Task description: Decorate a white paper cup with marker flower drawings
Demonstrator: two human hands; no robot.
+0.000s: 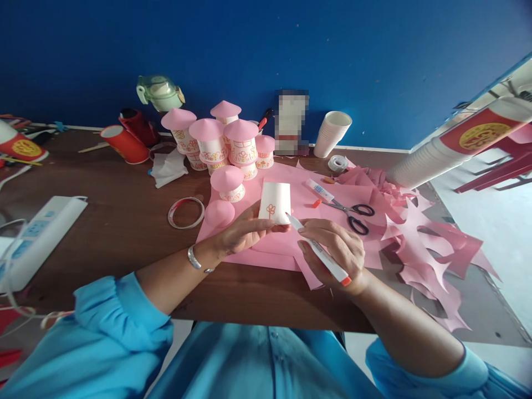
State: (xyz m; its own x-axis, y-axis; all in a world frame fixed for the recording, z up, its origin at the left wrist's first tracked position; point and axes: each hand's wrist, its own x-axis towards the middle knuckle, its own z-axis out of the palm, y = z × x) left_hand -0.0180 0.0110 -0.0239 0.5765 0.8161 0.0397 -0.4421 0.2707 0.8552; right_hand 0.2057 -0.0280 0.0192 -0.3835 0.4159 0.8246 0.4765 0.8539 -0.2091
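Note:
My left hand [245,230] is closed around a white paper cup [275,198], holding it over pink paper. One small red-orange flower is drawn on the cup's side. In my right hand [334,246] is a white marker [320,256] with a red end; its tip is at the cup's wall near the flower, though I cannot tell if it touches. Behind the cup stand several decorated paper cups with pink cone tops [241,132]. A small one [226,183] stands closest to my left hand, and a loose pink cone [219,214] lies in front of it.
Black-handled scissors [353,213], a glue stick [319,189] and an orange cap [317,203] lie on the pink sheets [286,172]. Cut paper scraps [424,238] spread at right. A tape roll [185,213], a red cup [124,145] and a power strip [45,238] are at left.

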